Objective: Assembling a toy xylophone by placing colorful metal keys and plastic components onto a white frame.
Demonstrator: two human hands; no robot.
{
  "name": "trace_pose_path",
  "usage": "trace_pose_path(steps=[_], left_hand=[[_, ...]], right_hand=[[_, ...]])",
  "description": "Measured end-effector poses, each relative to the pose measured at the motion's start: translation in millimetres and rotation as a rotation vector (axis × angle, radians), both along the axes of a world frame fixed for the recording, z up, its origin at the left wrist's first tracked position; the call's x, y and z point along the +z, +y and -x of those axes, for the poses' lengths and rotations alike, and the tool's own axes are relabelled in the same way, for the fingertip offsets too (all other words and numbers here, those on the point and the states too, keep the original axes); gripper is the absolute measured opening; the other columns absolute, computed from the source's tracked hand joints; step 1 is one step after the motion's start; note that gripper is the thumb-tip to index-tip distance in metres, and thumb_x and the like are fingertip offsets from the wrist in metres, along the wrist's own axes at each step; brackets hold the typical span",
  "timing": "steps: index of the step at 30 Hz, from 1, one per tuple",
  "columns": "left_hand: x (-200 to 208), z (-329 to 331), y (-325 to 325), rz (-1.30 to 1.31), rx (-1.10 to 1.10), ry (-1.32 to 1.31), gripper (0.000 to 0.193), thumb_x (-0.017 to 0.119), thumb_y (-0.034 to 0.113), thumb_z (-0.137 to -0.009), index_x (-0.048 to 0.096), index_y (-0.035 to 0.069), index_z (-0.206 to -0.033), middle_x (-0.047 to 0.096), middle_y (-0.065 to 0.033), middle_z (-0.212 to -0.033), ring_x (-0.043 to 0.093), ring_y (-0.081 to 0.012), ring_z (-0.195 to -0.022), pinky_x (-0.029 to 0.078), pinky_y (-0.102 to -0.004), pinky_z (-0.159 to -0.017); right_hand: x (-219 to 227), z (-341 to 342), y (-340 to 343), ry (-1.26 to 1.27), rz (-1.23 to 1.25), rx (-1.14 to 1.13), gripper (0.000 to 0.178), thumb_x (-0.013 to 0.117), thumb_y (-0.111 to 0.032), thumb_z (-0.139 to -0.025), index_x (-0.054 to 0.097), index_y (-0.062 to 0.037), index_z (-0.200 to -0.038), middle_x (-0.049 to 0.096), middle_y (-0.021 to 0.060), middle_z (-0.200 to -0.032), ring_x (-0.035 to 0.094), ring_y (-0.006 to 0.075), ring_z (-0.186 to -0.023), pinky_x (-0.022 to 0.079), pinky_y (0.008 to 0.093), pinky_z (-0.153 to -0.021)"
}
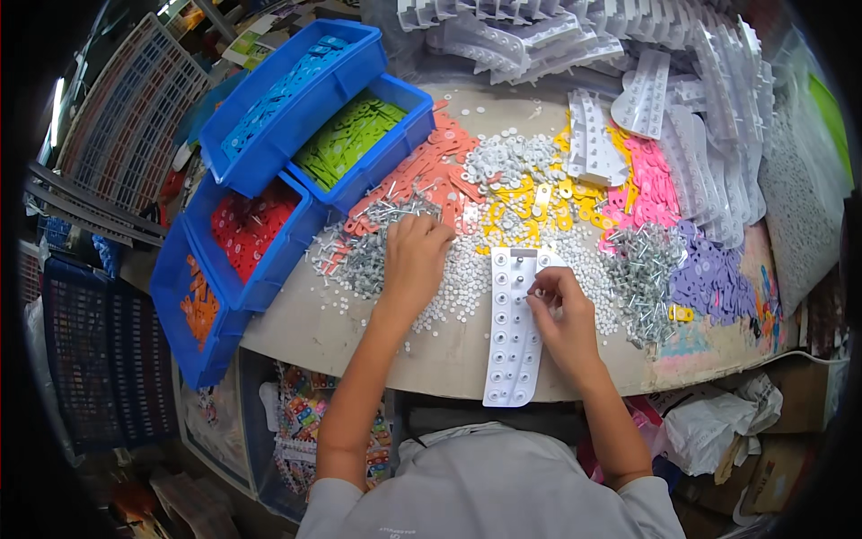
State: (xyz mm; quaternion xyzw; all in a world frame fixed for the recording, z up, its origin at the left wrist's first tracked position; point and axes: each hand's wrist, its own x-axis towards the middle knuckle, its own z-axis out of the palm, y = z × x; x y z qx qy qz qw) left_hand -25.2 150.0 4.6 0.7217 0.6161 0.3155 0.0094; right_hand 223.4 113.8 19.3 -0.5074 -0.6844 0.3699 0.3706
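Observation:
In front of me at the table's near edge lies a long white plastic strip [499, 359] with rows of round sockets. Small metal pins stand in some of them along its middle. My right hand [566, 310] is over the strip's upper right side, thumb and fingertips pinched together; whatever is between them is too small to make out. My left hand [416, 265] reaches into a heap of grey metal pins [364, 265], its fingers bent down and closed at the pile. The fingertips partly hide what they grip. Small white discs [462, 283] lie scattered between both hands.
Blue bins [310, 216] at left hold coloured plastic pieces. Coral [440, 153], yellow [516, 202], pink [654, 180] and purple pieces [714, 278] spread across the table. More metal pins [642, 278] lie right. White strips [709, 171] are stacked behind, beside a plastic bag [799, 162].

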Motion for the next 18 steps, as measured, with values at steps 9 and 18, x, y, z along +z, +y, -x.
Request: trace_pose_path(steps=[9, 18], left_hand=[[-12, 2, 4, 0.037, -0.081, 0.168, 0.011, 0.076, 0.008, -0.080, 0.070, 0.009, -0.089, 0.060, -0.0045, -0.093, 0.056, -0.0256, -0.096, 0.040, -0.0398, -0.086], [2, -6, -1, 0.017, -0.128, -0.088, 0.016, 0.071, 0.003, -0.087, 0.068, 0.006, -0.102, 0.065, -0.0080, -0.094, 0.060, -0.0266, -0.092, 0.044, -0.0393, -0.085]], right_hand=[[6, 7, 4, -0.118, -0.025, 0.038, 0.029, 0.072, 0.003, -0.086, 0.060, -0.0036, -0.112, 0.069, 0.0106, -0.093, 0.062, 0.0212, -0.076, 0.051, 0.0327, -0.072], [10, 12, 4, -0.503, -0.285, 0.159, 0.021, 0.072, 0.000, -0.081, 0.062, -0.0054, -0.098, 0.062, 0.0097, -0.087, 0.061, 0.0315, -0.090, 0.051, 0.0420, -0.076]])
